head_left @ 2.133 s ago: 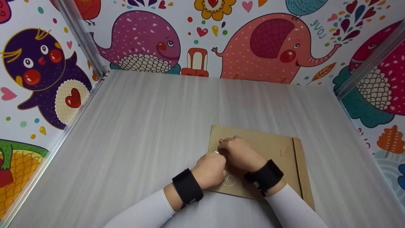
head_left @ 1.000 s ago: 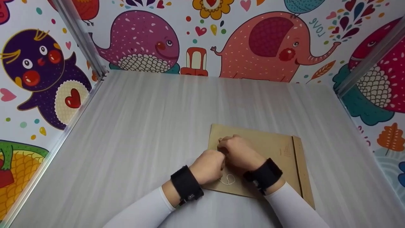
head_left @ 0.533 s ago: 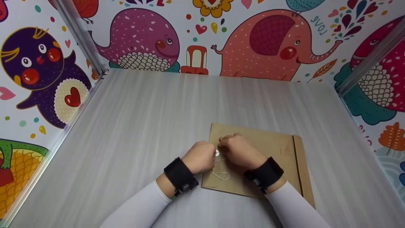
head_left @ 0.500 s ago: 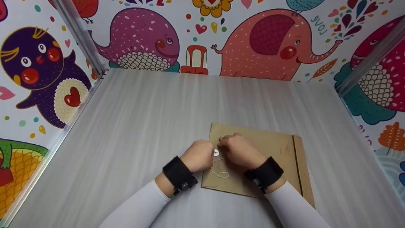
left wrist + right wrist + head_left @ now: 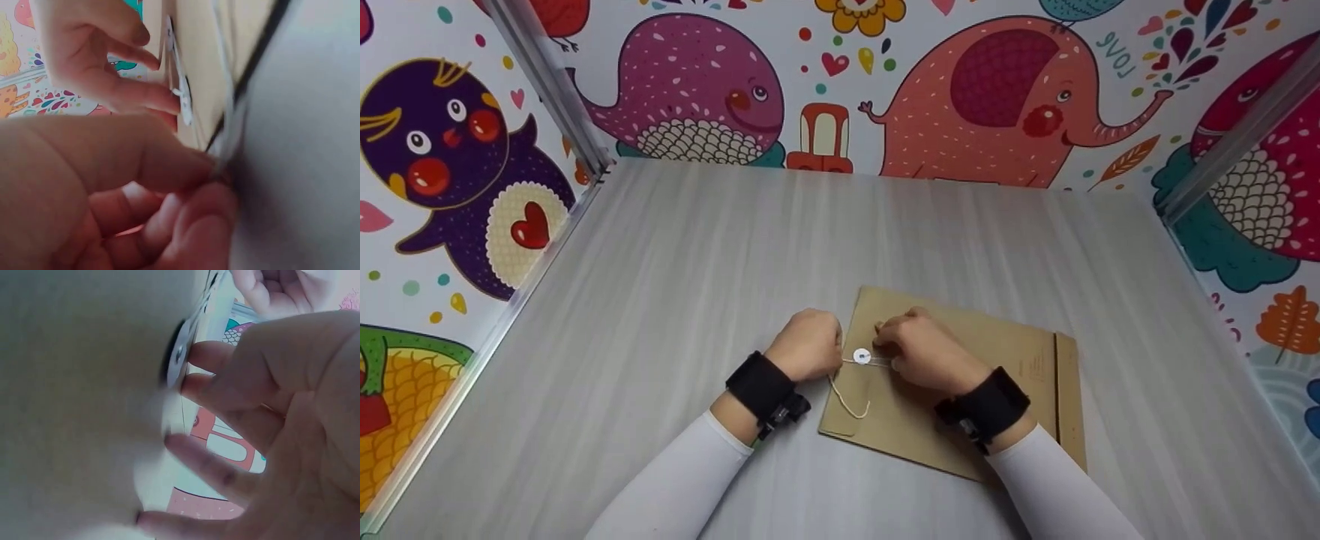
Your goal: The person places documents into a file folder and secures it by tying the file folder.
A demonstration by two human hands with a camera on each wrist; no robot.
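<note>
A flat brown kraft envelope (image 5: 967,330) lies on the table, with a white round button (image 5: 862,356) near its left edge. My left hand (image 5: 808,345) pinches a pale string (image 5: 226,73) between thumb and finger, just off that edge. The string runs taut past the button toward my right hand (image 5: 934,352), and its loose end (image 5: 851,409) curls over the envelope. In the right wrist view, spread fingers (image 5: 211,464) of my right hand touch the envelope's surface beside a white button disc (image 5: 179,354). Two discs show in the left wrist view.
The grey wood-grain table (image 5: 697,262) is bounded by walls printed with cartoon animals (image 5: 975,105). Metal corner posts (image 5: 547,82) stand at the back left and back right. A black wristband (image 5: 761,390) with a camera sits on each wrist.
My left hand has moved left and away from my right hand, drawing the string out and uncovering the white button. The envelope has shifted and turned slightly to the left. My right hand stays nearly in place.
</note>
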